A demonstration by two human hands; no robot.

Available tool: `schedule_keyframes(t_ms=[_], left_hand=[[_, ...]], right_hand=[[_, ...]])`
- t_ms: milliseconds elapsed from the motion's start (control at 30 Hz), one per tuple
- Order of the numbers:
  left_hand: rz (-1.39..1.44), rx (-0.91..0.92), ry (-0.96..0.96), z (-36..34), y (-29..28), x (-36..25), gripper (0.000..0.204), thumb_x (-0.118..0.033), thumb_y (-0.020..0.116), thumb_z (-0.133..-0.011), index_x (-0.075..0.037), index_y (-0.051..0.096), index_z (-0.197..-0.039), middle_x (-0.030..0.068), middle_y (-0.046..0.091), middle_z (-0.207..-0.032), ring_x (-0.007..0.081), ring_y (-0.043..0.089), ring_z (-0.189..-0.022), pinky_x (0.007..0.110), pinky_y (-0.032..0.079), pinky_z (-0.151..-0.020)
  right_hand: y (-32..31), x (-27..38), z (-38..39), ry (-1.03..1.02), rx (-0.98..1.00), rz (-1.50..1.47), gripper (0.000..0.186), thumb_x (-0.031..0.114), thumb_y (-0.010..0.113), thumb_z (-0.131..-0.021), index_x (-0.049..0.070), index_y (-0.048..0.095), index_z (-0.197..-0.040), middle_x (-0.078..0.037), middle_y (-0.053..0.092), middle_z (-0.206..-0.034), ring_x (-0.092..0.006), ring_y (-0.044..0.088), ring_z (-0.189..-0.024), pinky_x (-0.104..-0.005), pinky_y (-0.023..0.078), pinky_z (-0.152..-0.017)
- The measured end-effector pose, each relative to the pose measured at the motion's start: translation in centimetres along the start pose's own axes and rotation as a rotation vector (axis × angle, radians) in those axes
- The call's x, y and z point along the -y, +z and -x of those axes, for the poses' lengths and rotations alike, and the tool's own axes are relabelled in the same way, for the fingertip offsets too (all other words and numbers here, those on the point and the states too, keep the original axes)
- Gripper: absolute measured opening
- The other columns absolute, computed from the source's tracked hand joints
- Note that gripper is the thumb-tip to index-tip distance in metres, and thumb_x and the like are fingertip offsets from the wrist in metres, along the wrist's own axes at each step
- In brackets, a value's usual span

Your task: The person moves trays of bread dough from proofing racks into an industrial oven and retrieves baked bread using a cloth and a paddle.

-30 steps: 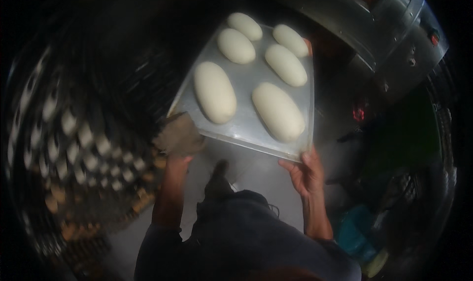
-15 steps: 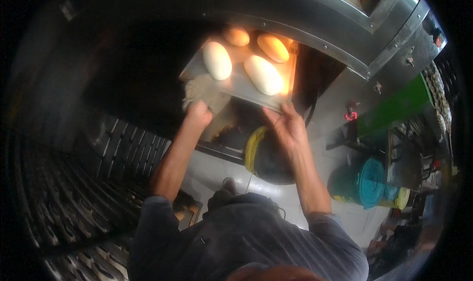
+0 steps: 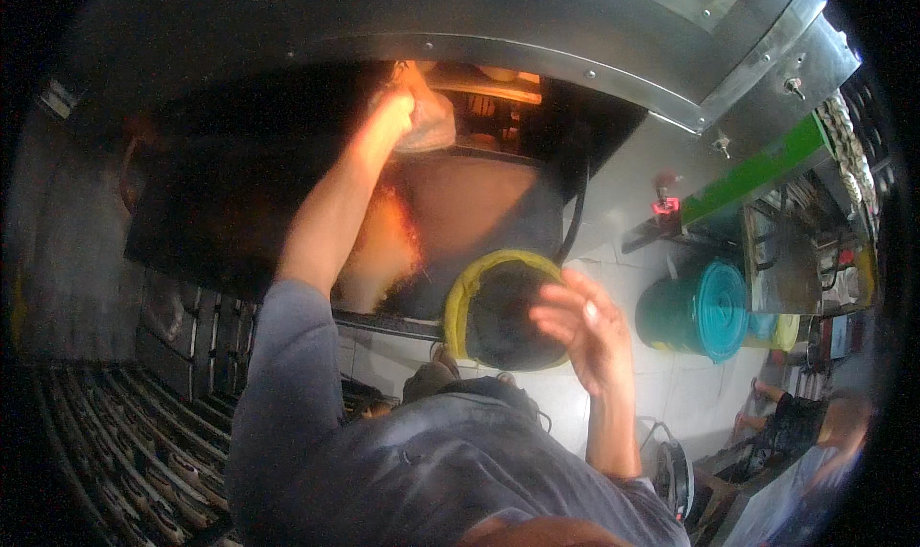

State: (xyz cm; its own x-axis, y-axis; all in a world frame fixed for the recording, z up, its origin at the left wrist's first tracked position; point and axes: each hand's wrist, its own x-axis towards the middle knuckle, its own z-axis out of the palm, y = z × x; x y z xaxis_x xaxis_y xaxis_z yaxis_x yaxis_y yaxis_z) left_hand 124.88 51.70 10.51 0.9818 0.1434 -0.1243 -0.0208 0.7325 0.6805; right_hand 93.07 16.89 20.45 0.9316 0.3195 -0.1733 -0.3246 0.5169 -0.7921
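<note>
My left hand (image 3: 395,106) reaches into the glowing mouth of an oven (image 3: 335,53), closed around a folded, light-coloured cloth (image 3: 431,130). Beyond it, bright orange light falls on what looks like a tray edge (image 3: 522,94), with part of a rounded loaf (image 3: 498,72) showing above. The oven's front hides most of both. Whether the cloth touches the tray cannot be made out. Below the opening lies the lowered oven door (image 3: 470,202), lit and stained. My right hand (image 3: 589,331) is held up with fingers apart, holding nothing, above a dark round container with a yellow rim (image 3: 465,288).
Slatted metal racks (image 3: 125,451) stand at the lower left. A teal lidded bucket (image 3: 704,307) sits on the tiled floor at the right, below a green panel (image 3: 757,173). Another person's arm (image 3: 762,422) shows at the lower right, near a fan (image 3: 671,470).
The tray with several loaves has gone into the oven, mostly out of sight. My left hand moved forward with the cloth; my right hand let go of the tray and drew back.
</note>
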Motion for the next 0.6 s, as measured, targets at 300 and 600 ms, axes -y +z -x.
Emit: schedule_keyframes(t_ms=[300,600], left_hand=[[-0.144,-0.074,0.132,1.5,0.5,1.6,0.017,-0.027,0.053,-0.094,-0.01,0.055,-0.096,0.0058,0.061,-0.097,0.0188,0.053,-0.087,0.042,0.046,-0.077],[-0.111,-0.366,0.088,26.1,-2.3,15.9,0.017,-0.026,0.054,-0.093,-0.013,0.059,-0.084,0.002,0.063,-0.088,0.0146,0.051,-0.077,0.042,0.044,-0.068]], right_hand=[[-1.6,1.3,3.4,0.054,0.276,0.162,0.059,0.022,0.065,-0.087,-0.007,0.041,-0.133,-0.025,0.057,-0.121,-0.0366,0.061,-0.105,-0.0447,0.052,-0.089],[-4.6,2.6,5.0,0.273,1.044,0.403,0.066,0.03,0.072,-0.081,-0.005,0.047,-0.13,-0.025,0.061,-0.111,-0.0344,0.065,-0.095,-0.0449,0.054,-0.082]])
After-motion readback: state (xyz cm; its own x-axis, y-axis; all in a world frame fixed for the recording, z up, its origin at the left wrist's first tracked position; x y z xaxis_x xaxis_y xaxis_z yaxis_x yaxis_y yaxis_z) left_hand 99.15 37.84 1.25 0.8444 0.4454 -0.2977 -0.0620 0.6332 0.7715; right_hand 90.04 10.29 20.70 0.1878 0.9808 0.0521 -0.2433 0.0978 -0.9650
